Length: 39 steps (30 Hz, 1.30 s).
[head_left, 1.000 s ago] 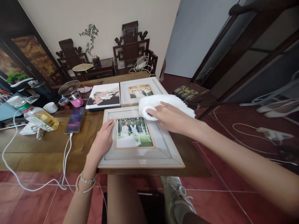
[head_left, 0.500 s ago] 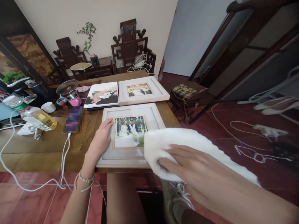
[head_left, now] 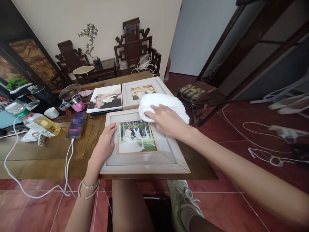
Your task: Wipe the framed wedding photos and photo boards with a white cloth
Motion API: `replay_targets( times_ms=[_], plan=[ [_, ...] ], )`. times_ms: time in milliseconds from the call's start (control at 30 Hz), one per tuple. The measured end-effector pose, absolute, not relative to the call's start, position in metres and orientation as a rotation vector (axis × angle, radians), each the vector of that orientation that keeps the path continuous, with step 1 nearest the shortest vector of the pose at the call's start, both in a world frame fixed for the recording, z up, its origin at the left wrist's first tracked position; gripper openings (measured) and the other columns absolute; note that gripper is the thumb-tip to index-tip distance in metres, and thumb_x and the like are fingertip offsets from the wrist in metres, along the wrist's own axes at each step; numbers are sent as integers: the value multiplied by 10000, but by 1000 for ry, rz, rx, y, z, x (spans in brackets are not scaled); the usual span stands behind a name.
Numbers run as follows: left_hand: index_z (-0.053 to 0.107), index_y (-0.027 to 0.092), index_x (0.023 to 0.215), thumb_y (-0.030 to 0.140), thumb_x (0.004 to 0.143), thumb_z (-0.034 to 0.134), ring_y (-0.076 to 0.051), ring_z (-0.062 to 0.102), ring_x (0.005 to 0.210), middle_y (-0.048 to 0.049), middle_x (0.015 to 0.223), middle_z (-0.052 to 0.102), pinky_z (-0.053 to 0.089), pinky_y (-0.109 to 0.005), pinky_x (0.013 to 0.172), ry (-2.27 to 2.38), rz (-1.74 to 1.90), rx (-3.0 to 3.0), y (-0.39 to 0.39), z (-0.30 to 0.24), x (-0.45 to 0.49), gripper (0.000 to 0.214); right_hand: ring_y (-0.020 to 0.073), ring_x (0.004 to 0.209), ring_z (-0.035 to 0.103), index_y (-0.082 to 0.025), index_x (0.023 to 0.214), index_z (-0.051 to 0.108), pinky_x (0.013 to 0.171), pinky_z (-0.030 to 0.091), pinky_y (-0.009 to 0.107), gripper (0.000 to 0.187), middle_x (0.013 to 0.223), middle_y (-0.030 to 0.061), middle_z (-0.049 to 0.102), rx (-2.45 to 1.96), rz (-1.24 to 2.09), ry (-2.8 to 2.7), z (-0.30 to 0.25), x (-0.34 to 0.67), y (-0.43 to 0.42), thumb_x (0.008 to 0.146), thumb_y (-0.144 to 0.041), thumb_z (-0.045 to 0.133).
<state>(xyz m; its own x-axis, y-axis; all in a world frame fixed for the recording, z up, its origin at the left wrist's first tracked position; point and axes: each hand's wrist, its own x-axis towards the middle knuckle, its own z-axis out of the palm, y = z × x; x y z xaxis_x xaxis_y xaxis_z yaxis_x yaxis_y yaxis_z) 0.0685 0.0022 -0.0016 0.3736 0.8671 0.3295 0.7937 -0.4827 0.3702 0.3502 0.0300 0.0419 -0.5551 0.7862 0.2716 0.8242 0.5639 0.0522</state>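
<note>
A pale picture frame [head_left: 135, 162] with a wedding photo lies flat at the table's near edge. My left hand [head_left: 107, 140] grips its left side, fingers over the border and a bracelet at the wrist. My right hand [head_left: 166, 119] is closed on a fluffy white cloth [head_left: 164, 101], over the frame's upper right part. The cloth covers that corner and part of a second picture frame [head_left: 127, 101] lying behind. To that one's left is a photo album [head_left: 106, 98] with a picture on its cover.
On the wooden table [head_left: 14, 164] at left are a bottle of yellow liquid [head_left: 45, 124], a phone [head_left: 76, 125] on a white cable, a pink cup [head_left: 77, 104] and a white cup [head_left: 51, 112]. A plaid bag [head_left: 193, 91] sits right of the table.
My right hand has moved the cloth away from me, from the near right of the frame to its far right corner. My left hand stays on the left edge.
</note>
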Motion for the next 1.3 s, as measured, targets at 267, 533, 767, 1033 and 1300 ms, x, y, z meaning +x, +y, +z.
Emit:
replay_targets(
  times_ms=[267, 533, 767, 1033, 1300],
  plan=[
    [518, 127, 1357, -27, 800, 335, -231, 428, 1384, -139, 1470, 483, 344, -465, 1175, 1535, 732, 2444, 1, -1, 70, 606, 296, 1246, 547, -198, 1095, 660, 1082, 390, 494, 567, 1255, 153, 653, -1023, -39, -2706, 47, 356, -80, 603, 20, 484],
    [491, 99, 1387, -12, 817, 332, -231, 396, 1408, -152, 1490, 457, 320, -452, 1187, 1501, 678, 2465, 0, 0, 69, 601, 260, 1199, 593, -229, 1108, 658, 1008, 484, 441, 607, 1273, 115, 656, -992, 98, -2588, 44, 336, -106, 602, 17, 432],
    [488, 123, 1394, -11, 819, 337, -228, 393, 1409, -141, 1491, 458, 323, -464, 1183, 1496, 683, 2454, 0, 0, 69, 610, 318, 1319, 471, -125, 1271, 596, 1095, 367, 518, 627, 1367, 199, 567, -1239, -121, -2529, 31, 332, -2, 682, 55, 478],
    [499, 98, 1384, -11, 816, 335, -233, 396, 1406, -155, 1482, 467, 307, -449, 1194, 1503, 692, 2461, 1, -2, 68, 601, 375, 1347, 414, -108, 1251, 611, 1089, 340, 559, 614, 1417, 209, 515, -1238, -108, -2640, 30, 323, 13, 680, 82, 489],
    [423, 117, 1441, 47, 892, 308, -237, 323, 1447, -145, 1549, 368, 300, -464, 1187, 1532, 607, 2439, -2, 1, 70, 565, 359, 1175, 583, -234, 1093, 656, 956, 493, 498, 535, 1315, 142, 616, -1009, 51, -2762, 42, 331, -104, 603, -37, 570]
  ],
)
